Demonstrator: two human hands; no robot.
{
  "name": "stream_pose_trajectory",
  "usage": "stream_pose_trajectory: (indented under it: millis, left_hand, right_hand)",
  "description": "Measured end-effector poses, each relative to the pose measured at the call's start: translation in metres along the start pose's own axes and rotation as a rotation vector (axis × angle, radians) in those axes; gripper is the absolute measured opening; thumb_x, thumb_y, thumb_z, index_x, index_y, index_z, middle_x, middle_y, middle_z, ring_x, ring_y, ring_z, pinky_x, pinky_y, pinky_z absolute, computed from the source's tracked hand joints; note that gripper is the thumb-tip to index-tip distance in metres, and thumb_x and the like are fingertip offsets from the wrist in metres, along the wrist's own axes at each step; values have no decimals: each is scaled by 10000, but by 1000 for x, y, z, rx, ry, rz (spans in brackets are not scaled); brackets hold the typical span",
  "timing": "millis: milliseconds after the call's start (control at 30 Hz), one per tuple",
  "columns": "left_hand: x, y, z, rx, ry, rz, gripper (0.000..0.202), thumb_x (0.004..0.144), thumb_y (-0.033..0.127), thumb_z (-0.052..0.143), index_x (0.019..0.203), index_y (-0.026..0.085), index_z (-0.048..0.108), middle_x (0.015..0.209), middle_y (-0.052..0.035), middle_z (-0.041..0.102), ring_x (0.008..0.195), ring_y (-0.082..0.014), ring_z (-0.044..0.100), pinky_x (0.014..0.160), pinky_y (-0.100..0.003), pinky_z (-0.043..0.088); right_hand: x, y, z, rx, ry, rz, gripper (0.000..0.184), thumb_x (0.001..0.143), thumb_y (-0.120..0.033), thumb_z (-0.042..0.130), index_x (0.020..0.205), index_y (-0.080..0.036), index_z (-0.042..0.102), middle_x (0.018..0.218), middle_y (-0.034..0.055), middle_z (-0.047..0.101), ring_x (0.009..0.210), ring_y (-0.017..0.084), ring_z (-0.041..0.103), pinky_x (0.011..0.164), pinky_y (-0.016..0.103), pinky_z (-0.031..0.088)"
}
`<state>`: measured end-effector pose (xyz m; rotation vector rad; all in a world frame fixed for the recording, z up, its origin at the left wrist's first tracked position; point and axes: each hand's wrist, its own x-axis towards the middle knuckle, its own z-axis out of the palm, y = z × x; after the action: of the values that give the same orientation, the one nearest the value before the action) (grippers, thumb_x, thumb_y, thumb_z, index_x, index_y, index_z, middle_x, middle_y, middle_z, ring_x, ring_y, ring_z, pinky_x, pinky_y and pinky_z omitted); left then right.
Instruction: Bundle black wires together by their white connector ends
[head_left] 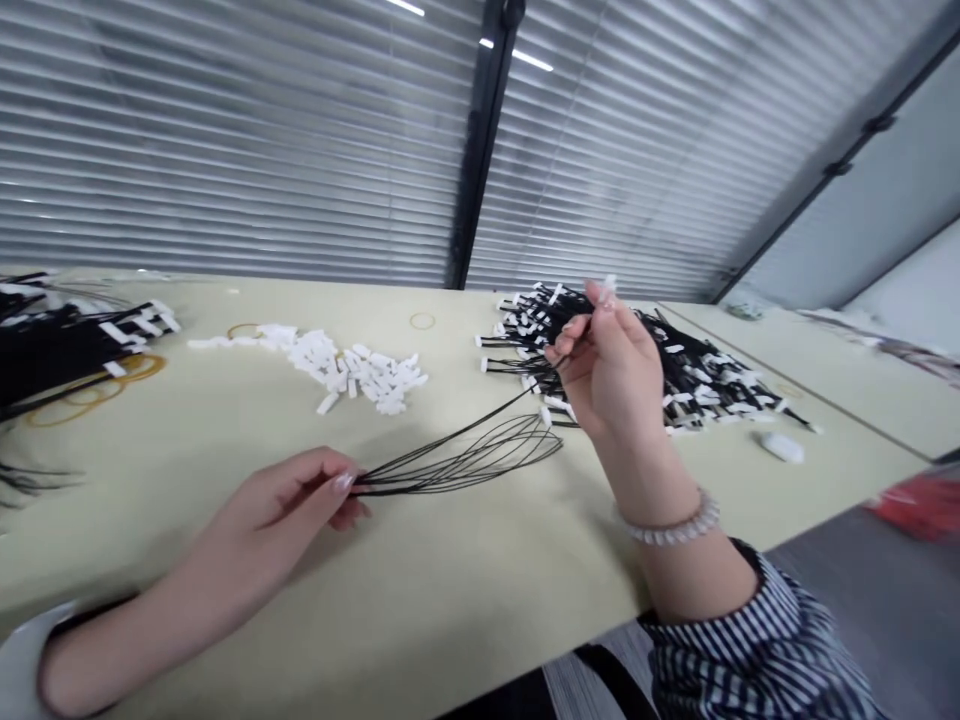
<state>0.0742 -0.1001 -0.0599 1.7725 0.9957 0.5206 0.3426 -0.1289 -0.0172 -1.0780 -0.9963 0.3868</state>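
My left hand [300, 505] is closed in a pinch on one end of a bundle of thin black wires [457, 462]. The wires fan out to the right above the table, and one or more rise toward my right hand. Raised higher, my right hand [616, 375] pinches a small white plastic connector [609, 284] between thumb and fingertips. Its other fingers curl in, and a black wire seems to run to them, though its end is hidden. A white connector [545, 417] shows at the far side of the loose wires.
A heap of loose white connectors [352, 370] lies at mid-table [480, 570]. Behind my right hand spreads a pile of black wires with white connectors [705, 375]. More wire bundles [60, 350] and yellow rubber bands [135, 372] are at left. A white oval object [781, 447] sits at right.
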Motion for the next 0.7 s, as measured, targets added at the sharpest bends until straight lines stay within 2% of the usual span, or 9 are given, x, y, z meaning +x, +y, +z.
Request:
stream_pose_trajectory:
  millis: [167, 300, 400, 500, 600, 700]
  left_hand:
    - [1, -6, -1, -62, -4, -55, 224, 804, 395, 468, 727, 207, 562, 709, -19, 633, 752, -197, 594, 730, -290, 434]
    - [1, -16, -3, -124, 11, -89, 211, 779, 416, 536, 851, 225, 591, 937, -25, 650, 951, -223, 562, 831, -304, 398]
    - [1, -24, -3, -250, 18, -78, 194, 781, 359, 558, 920, 226, 587, 1079, -30, 616, 1069, -220, 516, 890, -297, 382]
    - [2, -25, -1, -363, -11, -87, 212, 799, 300, 545, 995, 220, 561, 1089, -42, 617, 1062, -202, 537, 910, -303, 388]
    - [1, -21, 0, -420, -14, -125, 245, 789, 277, 564, 1027, 229, 532, 1092, -38, 618, 1007, -179, 570, 848, -280, 434]
    - [2, -18, 1, -457, 8, -149, 278, 765, 259, 588, 1027, 210, 510, 1083, -61, 623, 992, -183, 583, 823, -289, 455]
  right_hand:
    - [-1, -8, -2, -53, -17, 30, 188, 822, -377, 451, 958, -263, 512, 674, -12, 464, 574, 99, 472, 663, 296, 491]
    - [-7, -13, 2, -61, -68, 50, 157, 781, -355, 526, 923, -289, 545, 714, 1, 508, 650, 126, 505, 729, 327, 490]
    - [-10, -9, 6, -47, -112, 75, 167, 750, -345, 568, 911, -303, 559, 756, 1, 535, 657, 132, 511, 739, 342, 493]
    - [-9, -5, 7, 2, -153, 81, 192, 719, -342, 587, 905, -304, 562, 732, -11, 522, 638, 121, 495, 720, 335, 490]
    - [-8, -7, 4, 103, -204, 80, 251, 662, -363, 625, 895, -305, 553, 693, -28, 472, 617, 107, 460, 679, 315, 481]
    - [-8, -15, 0, 260, -256, 102, 275, 558, -369, 706, 774, -294, 553, 637, -39, 396, 566, 96, 396, 618, 292, 455]
